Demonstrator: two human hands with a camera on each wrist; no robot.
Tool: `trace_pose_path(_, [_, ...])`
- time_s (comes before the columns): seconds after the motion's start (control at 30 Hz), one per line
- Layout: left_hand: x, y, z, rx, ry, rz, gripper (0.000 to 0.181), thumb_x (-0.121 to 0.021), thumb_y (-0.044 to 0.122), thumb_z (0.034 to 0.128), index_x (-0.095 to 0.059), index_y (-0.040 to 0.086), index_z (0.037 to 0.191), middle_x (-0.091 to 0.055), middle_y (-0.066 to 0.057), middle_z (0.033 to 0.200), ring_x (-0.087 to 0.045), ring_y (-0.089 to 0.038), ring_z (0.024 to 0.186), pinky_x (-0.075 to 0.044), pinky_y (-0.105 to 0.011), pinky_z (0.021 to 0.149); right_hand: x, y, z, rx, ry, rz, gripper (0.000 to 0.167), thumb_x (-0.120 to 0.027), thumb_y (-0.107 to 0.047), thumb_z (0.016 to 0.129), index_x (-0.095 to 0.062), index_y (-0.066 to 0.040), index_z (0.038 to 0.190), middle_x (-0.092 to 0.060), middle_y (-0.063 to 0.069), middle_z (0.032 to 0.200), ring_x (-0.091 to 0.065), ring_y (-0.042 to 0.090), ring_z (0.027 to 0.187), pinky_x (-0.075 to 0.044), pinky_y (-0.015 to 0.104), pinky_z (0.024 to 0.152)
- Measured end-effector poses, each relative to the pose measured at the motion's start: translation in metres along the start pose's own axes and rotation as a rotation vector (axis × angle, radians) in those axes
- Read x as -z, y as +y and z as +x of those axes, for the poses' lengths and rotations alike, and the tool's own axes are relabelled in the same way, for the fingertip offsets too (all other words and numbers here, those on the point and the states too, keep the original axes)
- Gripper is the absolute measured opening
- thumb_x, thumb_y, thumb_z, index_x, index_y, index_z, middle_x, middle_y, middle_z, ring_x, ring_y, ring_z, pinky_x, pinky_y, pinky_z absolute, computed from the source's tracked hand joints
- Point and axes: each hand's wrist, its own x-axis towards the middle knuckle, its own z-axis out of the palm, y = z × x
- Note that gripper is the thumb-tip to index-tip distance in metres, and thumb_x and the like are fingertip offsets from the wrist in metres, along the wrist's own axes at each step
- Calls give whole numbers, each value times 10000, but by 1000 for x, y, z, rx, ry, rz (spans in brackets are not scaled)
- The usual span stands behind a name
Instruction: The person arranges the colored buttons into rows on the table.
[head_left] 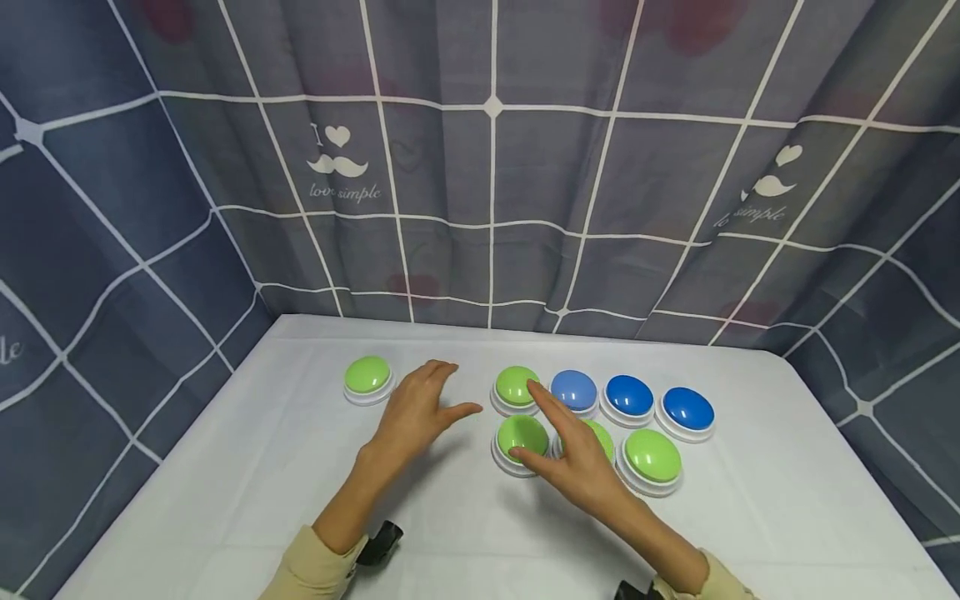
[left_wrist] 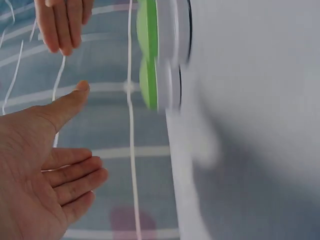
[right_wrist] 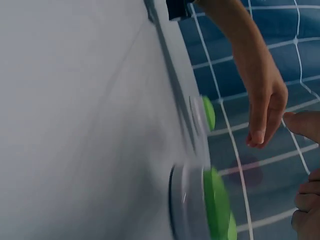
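Note:
My left hand (head_left: 415, 414) hovers over the white table, thumb apart from its fingers, holding nothing. To its left sits a lone green dome button (head_left: 367, 375) on a white base. My right hand (head_left: 581, 462) is above the front row of buttons, fingers extended and thumb spread. Under it, a green button (head_left: 522, 439) is partly behind the thumb, and another green button (head_left: 599, 440) is mostly hidden by the hand. A third front green button (head_left: 652, 456) lies to the right. Behind are a green button (head_left: 513, 387), a paler blue button (head_left: 574, 390) and two blue buttons (head_left: 628, 396).
A white cloth covers the table (head_left: 247, 500). A grey-blue checked curtain (head_left: 450, 167) with white lines encloses the back and both sides. Each wrist wears a black camera, such as the left one (head_left: 380, 543), below beige sleeves (head_left: 315, 567).

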Motion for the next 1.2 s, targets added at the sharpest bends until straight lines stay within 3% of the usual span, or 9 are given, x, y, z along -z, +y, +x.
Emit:
trace_pose_path(0.17, [28, -36, -4, 97, 22, 43, 704, -866, 397, 752, -627, -58, 1233, -634, -198, 1208, -614, -378, 1100, -496, -504, 915, -32, -19, 22, 0, -29, 83, 844, -812, -321, 833, -377, -153, 1536, -383, 16, 1553, -363, 213, 1412, -323, 497, 1116])
trace_pose_path(0.43, [71, -93, -19, 327, -57, 9, 784, -787, 443, 832, -520, -80, 1352, -514, -285, 1347, -473, -474, 1234, -388, -631, 969, -86, -41, 52, -21, -106, 175, 841, -783, -316, 855, -347, -95, 1539, -364, 62, 1562, -317, 211, 1438, -288, 426, 1146])
trace_pose_path(0.57, [83, -119, -32, 377, -112, -40, 853, -771, 462, 841, -463, -124, 1378, -457, -332, 1382, -382, -510, 1300, -321, -650, 1024, -113, -48, 64, -43, -177, 175, 853, -775, -340, 860, -334, -65, 1536, -364, 74, 1560, -329, 216, 1431, -289, 394, 1147])
trace_pose_path(0.8, [84, -148, -43, 376, -212, -109, 948, -795, 444, 820, -377, -169, 1409, -393, -369, 1412, -320, -535, 1327, -294, -662, 1038, -151, -52, 83, -90, -239, 156, 883, -795, -351, 842, -335, -27, 1522, -375, 109, 1546, -345, 231, 1420, -306, 386, 1137])
trace_pose_path(1.03, [74, -157, -41, 341, -238, -166, 915, -823, 364, 808, -380, -156, 1417, -390, -363, 1420, -300, -534, 1346, -276, -670, 1050, -175, -43, 100, -63, -211, 98, 857, -814, -310, 833, -371, 40, 1477, -433, 174, 1491, -400, 269, 1385, -340, 366, 1116])
trace_pose_path(1.2, [65, -160, -39, 307, -250, -196, 883, -833, 317, 803, -397, -165, 1401, -409, -368, 1404, -329, -533, 1330, -288, -660, 1050, -185, -31, 104, -55, -221, 38, 834, -820, -290, 828, -392, 27, 1469, -458, 152, 1477, -410, 249, 1380, -337, 339, 1116])
